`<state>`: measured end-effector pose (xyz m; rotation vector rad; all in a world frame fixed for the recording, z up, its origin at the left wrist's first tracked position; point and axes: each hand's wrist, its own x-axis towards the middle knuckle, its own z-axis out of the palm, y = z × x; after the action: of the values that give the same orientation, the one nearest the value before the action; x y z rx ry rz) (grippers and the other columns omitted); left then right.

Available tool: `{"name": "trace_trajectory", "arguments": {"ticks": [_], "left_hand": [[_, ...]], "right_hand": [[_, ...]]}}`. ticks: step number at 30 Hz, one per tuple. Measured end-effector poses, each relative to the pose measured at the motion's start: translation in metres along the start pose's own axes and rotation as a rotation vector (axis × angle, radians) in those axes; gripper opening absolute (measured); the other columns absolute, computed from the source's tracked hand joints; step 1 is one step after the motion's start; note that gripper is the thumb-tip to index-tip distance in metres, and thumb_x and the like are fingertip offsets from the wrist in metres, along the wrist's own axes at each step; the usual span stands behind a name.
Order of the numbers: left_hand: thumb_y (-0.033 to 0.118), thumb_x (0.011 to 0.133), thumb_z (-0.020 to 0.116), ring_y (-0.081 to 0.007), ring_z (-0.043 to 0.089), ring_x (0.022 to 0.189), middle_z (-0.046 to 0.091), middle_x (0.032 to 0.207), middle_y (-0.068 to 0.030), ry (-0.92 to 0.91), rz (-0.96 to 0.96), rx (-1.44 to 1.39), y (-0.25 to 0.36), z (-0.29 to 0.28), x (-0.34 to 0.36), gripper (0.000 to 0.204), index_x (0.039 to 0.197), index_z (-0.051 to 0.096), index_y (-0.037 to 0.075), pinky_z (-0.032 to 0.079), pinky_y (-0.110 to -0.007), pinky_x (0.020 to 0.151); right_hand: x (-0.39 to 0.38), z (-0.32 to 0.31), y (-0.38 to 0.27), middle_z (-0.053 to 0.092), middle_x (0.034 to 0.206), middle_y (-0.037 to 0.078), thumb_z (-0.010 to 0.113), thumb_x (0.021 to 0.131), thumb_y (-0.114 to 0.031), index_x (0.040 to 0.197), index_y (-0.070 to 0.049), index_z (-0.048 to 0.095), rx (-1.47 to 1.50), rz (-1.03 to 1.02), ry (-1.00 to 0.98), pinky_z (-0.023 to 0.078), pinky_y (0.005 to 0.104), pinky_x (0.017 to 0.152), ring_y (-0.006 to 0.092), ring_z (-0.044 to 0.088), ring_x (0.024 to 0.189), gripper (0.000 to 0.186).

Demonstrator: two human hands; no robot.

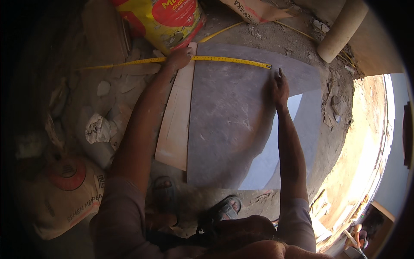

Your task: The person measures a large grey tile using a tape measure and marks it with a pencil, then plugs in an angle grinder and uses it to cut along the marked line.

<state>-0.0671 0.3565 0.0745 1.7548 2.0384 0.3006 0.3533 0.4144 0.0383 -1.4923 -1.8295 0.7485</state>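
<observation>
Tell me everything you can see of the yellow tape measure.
The tape measure is a thin, narrow yellow strip with dark markings, metal by its look, drawn out crosswise. Its dark-tipped end lies over the upper part of the gray slab, close by the right hand; contact there is unclear. The left hand covers a stretch near the slab's left edge. Leftward it fades into shadow; no case is discernible.

A yellow and red bag (160,22) was positioned at the upper edge, to the left of a brown paper piece (255,10). A pale cylindrical tube (343,32) was located at the upper right, above loose rubble (338,105). A bulging brown sack (71,202) lay at the lower left, below a crumpled pale object (98,128).
</observation>
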Motion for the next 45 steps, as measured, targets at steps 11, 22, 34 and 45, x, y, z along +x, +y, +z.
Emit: {"name": "trace_trajectory", "arguments": {"ticks": [11,22,34,45], "left_hand": [[0.019,0.087,0.052,-0.0310,0.061,0.102,0.065,0.103,-0.0146,-0.019,-0.026,0.096,-0.026,0.031,0.038,0.018,0.097,0.064,0.011,0.045,-0.043,0.088],[0.020,0.084,0.052,-0.0333,0.061,0.096,0.067,0.094,-0.0134,0.008,-0.042,0.205,-0.010,0.039,0.043,0.018,0.091,0.065,0.010,0.044,-0.048,0.083],[0.020,0.085,0.052,-0.0297,0.065,0.092,0.069,0.096,-0.0138,-0.082,0.271,0.293,-0.038,0.031,0.052,0.022,0.090,0.070,0.008,0.050,-0.042,0.082],[0.018,0.083,0.050,-0.0312,0.066,0.090,0.068,0.094,-0.0160,-0.080,0.086,-0.044,-0.047,0.039,0.053,0.024,0.088,0.071,0.009,0.050,-0.042,0.081]], "right_hand": [[0.032,0.036,-0.006,0.058,0.122,0.021,0.054,0.089,-0.013,0.129,-0.002,0.053,-0.226,-0.303,0.058,0.044,0.0434,0.097,0.0368,0.056,0.112,0.041],[0.041,0.037,-0.005,0.064,0.108,0.015,0.058,0.086,-0.010,0.111,-0.006,0.066,-0.301,-0.402,0.100,0.047,0.0399,0.090,0.0325,0.061,0.101,0.026],[0.034,0.044,-0.005,0.062,0.100,0.015,0.059,0.085,-0.009,0.111,-0.007,0.066,-0.349,-0.378,0.060,0.048,0.0399,0.086,0.0324,0.059,0.097,0.027],[0.034,0.051,0.000,0.061,0.095,0.017,0.059,0.085,-0.009,0.106,-0.009,0.066,-0.336,-0.356,0.143,0.048,0.0431,0.078,0.0348,0.060,0.089,0.022]]}}
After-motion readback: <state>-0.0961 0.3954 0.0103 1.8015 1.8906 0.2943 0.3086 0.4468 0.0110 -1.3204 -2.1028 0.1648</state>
